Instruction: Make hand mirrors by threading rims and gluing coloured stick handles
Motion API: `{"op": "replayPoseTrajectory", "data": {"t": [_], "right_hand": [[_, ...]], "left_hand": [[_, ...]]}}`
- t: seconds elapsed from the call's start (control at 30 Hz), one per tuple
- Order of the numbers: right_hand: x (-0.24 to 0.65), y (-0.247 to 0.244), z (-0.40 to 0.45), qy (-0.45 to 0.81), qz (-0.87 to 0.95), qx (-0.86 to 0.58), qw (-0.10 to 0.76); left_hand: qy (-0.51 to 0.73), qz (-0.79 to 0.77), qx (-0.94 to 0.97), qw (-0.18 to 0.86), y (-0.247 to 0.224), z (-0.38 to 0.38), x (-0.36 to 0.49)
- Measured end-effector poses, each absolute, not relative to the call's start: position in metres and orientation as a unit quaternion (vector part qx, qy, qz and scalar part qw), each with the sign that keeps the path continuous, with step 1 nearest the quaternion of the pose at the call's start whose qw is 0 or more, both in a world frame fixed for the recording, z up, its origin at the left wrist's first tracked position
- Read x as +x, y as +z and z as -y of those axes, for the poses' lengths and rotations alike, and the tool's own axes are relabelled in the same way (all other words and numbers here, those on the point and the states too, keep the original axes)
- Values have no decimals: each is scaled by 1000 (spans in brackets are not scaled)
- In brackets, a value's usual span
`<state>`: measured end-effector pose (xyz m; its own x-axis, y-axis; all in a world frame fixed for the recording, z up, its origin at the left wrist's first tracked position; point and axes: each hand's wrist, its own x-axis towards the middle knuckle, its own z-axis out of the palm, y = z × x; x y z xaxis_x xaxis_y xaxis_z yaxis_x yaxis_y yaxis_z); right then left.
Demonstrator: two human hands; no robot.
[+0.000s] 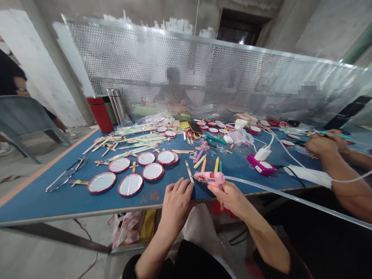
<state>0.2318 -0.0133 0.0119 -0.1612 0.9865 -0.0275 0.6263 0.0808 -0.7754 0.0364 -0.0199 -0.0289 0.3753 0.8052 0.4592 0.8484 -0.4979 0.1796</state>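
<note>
My right hand (232, 197) is wrapped round the handle of a pink hot glue gun (209, 177). A long clear glue stick (270, 192) trails from the gun's back to the right. Its nozzle points left, close to a colour-painted craft stick (188, 169). At the table's front edge, my left hand (178, 199) holds the lower end of that stick under bent fingertips, which partly hide it. Left of my hands lie several round mirrors with red rims (153, 171), some with stick handles. Several crayons (200, 161) lie just behind the gun.
Loose craft sticks (139, 141) cover the back left. Glasses (66, 174) lie at the left; a red flask (101, 114) stands behind. A purple power block (261, 166) with white plugs sits at the right. A perforated metal screen (145, 66) closes the back. A co-worker's hands (327, 143) work at the right.
</note>
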Motion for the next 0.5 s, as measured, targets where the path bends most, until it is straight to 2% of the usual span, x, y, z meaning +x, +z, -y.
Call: {"op": "replayPoseTrajectory", "data": {"t": [0.5], "right_hand": [[232,14,17,340,682,-592,263]], "left_hand": [[-248,500,-828,44,-28,19,37]]}}
